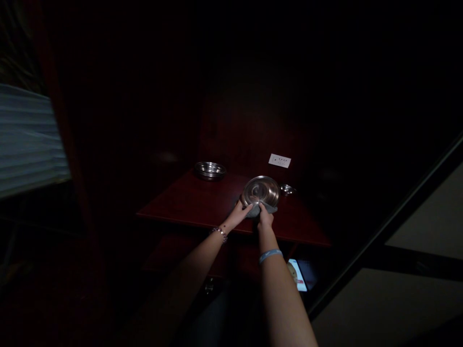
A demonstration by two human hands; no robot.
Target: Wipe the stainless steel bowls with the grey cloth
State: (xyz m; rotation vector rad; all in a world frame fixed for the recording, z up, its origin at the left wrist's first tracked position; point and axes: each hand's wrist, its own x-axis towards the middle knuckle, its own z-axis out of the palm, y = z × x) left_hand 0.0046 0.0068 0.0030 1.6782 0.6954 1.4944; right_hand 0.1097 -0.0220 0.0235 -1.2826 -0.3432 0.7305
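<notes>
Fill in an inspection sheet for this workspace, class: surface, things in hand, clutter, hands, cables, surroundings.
Surface: dark red table, dimly lit.
Things in hand: steel plate tilted up, grey cloth at its lower edge.
Clutter: steel dish at the far left; small steel bowl right of the plate.
Hands: left hand grips the plate's lower rim; right hand presses the cloth.
Cables: nothing seen.
Surroundings: white switch panel on the dark wall; lit phone screen below the table; very dark room.
</notes>
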